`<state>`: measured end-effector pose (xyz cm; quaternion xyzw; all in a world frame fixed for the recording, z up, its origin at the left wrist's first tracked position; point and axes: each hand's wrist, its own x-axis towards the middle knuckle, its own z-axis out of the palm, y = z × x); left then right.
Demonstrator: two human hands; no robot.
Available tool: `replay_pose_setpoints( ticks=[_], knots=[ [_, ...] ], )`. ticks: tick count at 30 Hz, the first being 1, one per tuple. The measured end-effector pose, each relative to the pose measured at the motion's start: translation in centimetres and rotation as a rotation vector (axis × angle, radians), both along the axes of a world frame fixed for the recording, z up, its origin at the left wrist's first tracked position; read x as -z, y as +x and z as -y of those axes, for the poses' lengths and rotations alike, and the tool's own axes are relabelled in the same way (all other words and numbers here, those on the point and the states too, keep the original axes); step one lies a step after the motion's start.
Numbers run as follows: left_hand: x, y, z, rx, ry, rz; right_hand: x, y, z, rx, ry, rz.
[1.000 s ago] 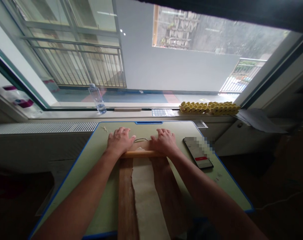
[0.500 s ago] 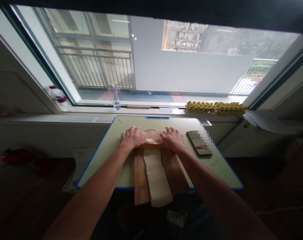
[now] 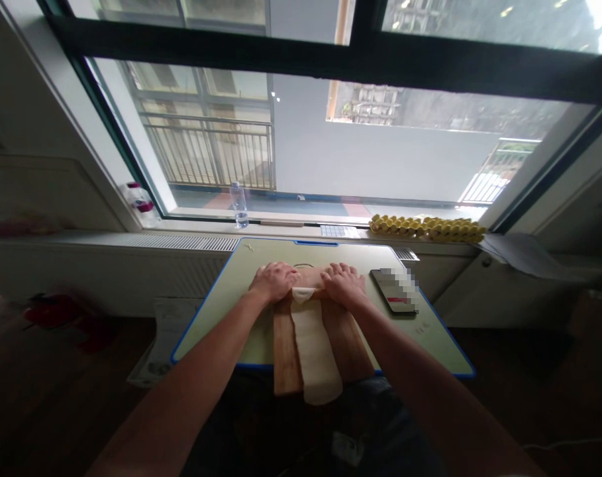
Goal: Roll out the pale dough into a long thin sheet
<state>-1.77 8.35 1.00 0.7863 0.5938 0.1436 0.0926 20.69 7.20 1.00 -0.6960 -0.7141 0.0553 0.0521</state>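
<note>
A long pale strip of dough (image 3: 316,354) runs lengthwise down a wooden board (image 3: 287,358), its near end reaching the board's near edge. Across the far part of the board lies a wooden rolling pin (image 3: 321,293), mostly covered by my hands. The strip's far end laps over the pin's middle. My left hand (image 3: 275,281) is closed over the pin's left part, fingers bent forward. On the pin's right part rests my right hand (image 3: 343,283), its fingers likewise curved over it. The undersides of both hands are hidden.
The board rests on a pale green table (image 3: 216,311) with a blue rim, overhanging its near edge. A phone (image 3: 394,291) lies to the right. Along the windowsill stand a clear bottle (image 3: 240,207), a white bottle with a purple cap (image 3: 140,204) and yellow egg trays (image 3: 427,228).
The view has tilted up, showing more of the window. My fingers look more bent over the rolling pin, and the dough's far end now lies across it.
</note>
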Motion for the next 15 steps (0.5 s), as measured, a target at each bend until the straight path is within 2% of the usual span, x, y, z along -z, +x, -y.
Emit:
replay_pose_setpoints(
  ticks=[2, 5, 9, 15],
  knots=[
    [-0.2, -0.4, 0.6, 0.162, -0.021, 0.096, 0.1, 0.0, -0.4, 0.038, 0.006, -0.031],
    [-0.3, -0.9, 1.7, 0.291, 0.004, 0.152, 0.3, 0.0, -1.0, 0.050, -0.008, -0.061],
    [-0.1, -0.8, 2.5, 0.273, 0.068, 0.121, 0.6, 0.2, -1.7, 0.066, -0.021, -0.090],
    [0.4, -0.4, 2.0, 0.217, 0.135, 0.188, 0.7, 0.2, -2.9, 0.095, -0.028, -0.112]
  ],
)
